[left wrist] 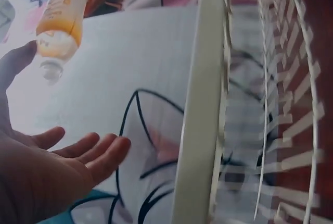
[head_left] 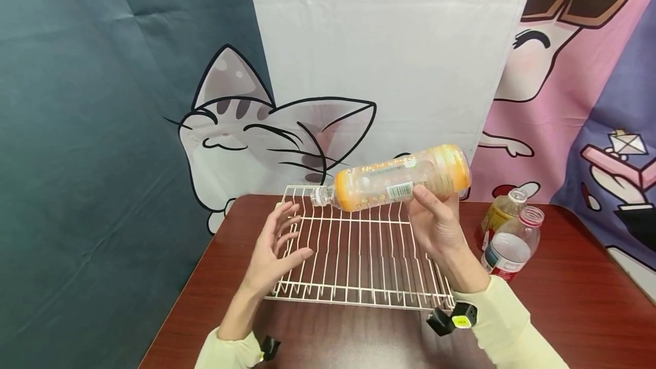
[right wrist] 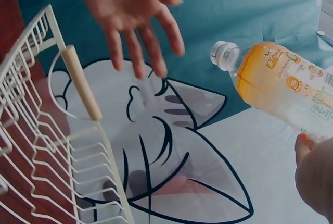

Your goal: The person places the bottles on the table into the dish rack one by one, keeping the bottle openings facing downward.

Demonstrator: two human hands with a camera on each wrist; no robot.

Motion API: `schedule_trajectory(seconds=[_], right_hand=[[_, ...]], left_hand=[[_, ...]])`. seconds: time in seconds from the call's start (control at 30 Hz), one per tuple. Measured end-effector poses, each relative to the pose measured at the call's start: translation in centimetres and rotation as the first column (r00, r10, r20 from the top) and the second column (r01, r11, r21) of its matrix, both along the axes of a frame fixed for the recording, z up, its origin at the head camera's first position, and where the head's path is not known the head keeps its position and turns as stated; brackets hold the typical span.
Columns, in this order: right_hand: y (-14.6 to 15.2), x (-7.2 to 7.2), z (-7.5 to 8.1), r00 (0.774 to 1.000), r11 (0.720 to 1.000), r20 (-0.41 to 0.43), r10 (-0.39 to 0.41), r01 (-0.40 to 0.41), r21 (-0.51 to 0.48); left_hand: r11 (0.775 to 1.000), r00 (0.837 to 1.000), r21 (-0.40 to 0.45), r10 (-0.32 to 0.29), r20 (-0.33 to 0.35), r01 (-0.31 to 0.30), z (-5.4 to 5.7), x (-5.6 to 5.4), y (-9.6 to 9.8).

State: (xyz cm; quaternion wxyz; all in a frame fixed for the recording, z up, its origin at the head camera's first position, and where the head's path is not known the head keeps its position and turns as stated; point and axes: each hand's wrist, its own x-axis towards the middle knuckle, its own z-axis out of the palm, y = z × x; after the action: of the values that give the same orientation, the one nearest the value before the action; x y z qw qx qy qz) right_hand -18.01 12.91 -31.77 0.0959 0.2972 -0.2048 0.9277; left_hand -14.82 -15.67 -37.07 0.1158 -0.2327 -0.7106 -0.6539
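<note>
R hand [head_left: 438, 226] clamped on held bottle [head_left: 392, 182] toward its base end, thumb along the label side. Prob. gripped there b/c that leaves shoulder + neck clear. Bottle is in the air above wire rack [head_left: 359, 288], tilted: neck lower, pointing at L hand [head_left: 274, 249]; base higher, toward desk's right edge. L hand empty, fingers apart, slightly bent, thumb out; near neck but not touching per head view. Prob. spread that way to leave room for the neck.

Rack sits mid-desk [head_left: 574, 255], its back end toward the far edge, so both hands have it betw. them. Yellow-label bottle [head_left: 499, 215] + red-rim bottle [head_left: 512, 249] stand to R of rack, toward desk's far right corner; prob. parked there to be off the rack, w/in R hand's reach.

Materials: held bottle clear, glossy plastic, cylindrical, orange-and-clear printed wrap w/ barcode, narrow ribbed neck, looks uncapped. Contents: can't tell. Rack = thin off-white coated wire, parallel bars; tan rod-like grip [right wrist: 82, 82] on one end. Desk reddish-brown, smooth, slight sheen. Backdrop [head_left: 400, 44]: creased printed cloth.
</note>
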Motion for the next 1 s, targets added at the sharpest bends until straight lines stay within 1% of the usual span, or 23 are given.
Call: schedule_trajectory(seconds=[0.03, 0.07, 0.1, 0.17, 0.27, 0.3, 0.4, 0.5, 0.57, 0.63, 0.7, 0.77, 0.83, 0.93, 1.0], right_hand=[[0.0, -0.2, 0.2, 1.000, 1.000, 0.013, -0.010, 0.009, 0.017], [0.0, -0.3, 0.3, 1.000, 0.999, 0.025, -0.009, 0.008, 0.031], [-0.1, -0.5, 0.4, 0.999, 0.998, 0.038, -0.028, 0.026, 0.058], [-0.2, -0.8, 0.6, 0.996, 0.992, 0.061, -0.062, 0.054, 0.116], [-0.4, -1.5, 0.9, 0.992, 0.979, 0.090, -0.091, 0.073, 0.190], [-0.4, -1.8, 0.9, 0.990, 0.973, 0.098, -0.105, 0.082, 0.214], [-0.8, -2.5, 1.2, 0.985, 0.964, 0.135, -0.111, 0.073, 0.255], [-1.1, -3.3, 1.3, 0.975, 0.950, 0.177, -0.134, 0.076, 0.303], [-1.4, -3.8, 1.3, 0.965, 0.934, 0.210, -0.159, 0.077, 0.350], [-1.6, -4.3, 1.3, 0.953, 0.910, 0.238, -0.188, 0.077, 0.407], [-1.9, -4.8, 1.3, 0.940, 0.882, 0.263, -0.217, 0.073, 0.465], [-2.1, -5.2, 1.1, 0.929, 0.850, 0.278, -0.244, 0.067, 0.523], [-2.3, -5.8, 0.9, 0.921, 0.812, 0.280, -0.269, 0.061, 0.580], [-2.7, -6.6, 0.3, 0.917, 0.753, 0.266, -0.299, 0.055, 0.656], [-3.0, -7.1, -0.2, 0.915, 0.719, 0.256, -0.312, 0.051, 0.693]], left_hand=[[0.996, 0.999, -0.072, 0.051, -0.011, -0.052, -0.1, 0.2, -0.5], [0.986, 0.995, -0.136, 0.096, -0.021, -0.098, -0.2, 0.5, -1.0], [0.968, 0.989, -0.202, 0.144, -0.031, -0.147, -0.4, 0.7, -1.5], [0.925, 0.975, -0.311, 0.212, -0.058, -0.220, -0.9, 1.1, -2.3], [0.861, 0.956, -0.417, 0.274, -0.106, -0.292, -1.8, 1.5, -3.3], [0.840, 0.951, -0.446, 0.287, -0.118, -0.309, -2.1, 1.5, -3.6], [0.793, 0.941, -0.508, 0.308, -0.140, -0.335, -3.1, 1.8, -4.3], [0.745, 0.938, -0.578, 0.324, -0.124, -0.334, -4.0, 2.1, -4.8], [0.719, 0.937, -0.614, 0.332, -0.107, -0.325, -4.6, 2.3, -4.9], [0.702, 0.936, -0.637, 0.340, -0.093, -0.318, -5.0, 2.4, -5.0], [0.692, 0.935, -0.649, 0.343, -0.089, -0.315, -5.4, 2.5, -5.1], [0.688, 0.935, -0.655, 0.344, -0.088, -0.314, -5.7, 2.5, -5.1], [0.684, 0.936, -0.659, 0.341, -0.091, -0.314, -6.1, 2.5, -5.0], [0.675, 0.935, -0.669, 0.344, -0.090, -0.313, -6.5, 2.6, -5.1], [0.666, 0.933, -0.675, 0.347, -0.096, -0.317, -6.8, 2.7, -5.2]])
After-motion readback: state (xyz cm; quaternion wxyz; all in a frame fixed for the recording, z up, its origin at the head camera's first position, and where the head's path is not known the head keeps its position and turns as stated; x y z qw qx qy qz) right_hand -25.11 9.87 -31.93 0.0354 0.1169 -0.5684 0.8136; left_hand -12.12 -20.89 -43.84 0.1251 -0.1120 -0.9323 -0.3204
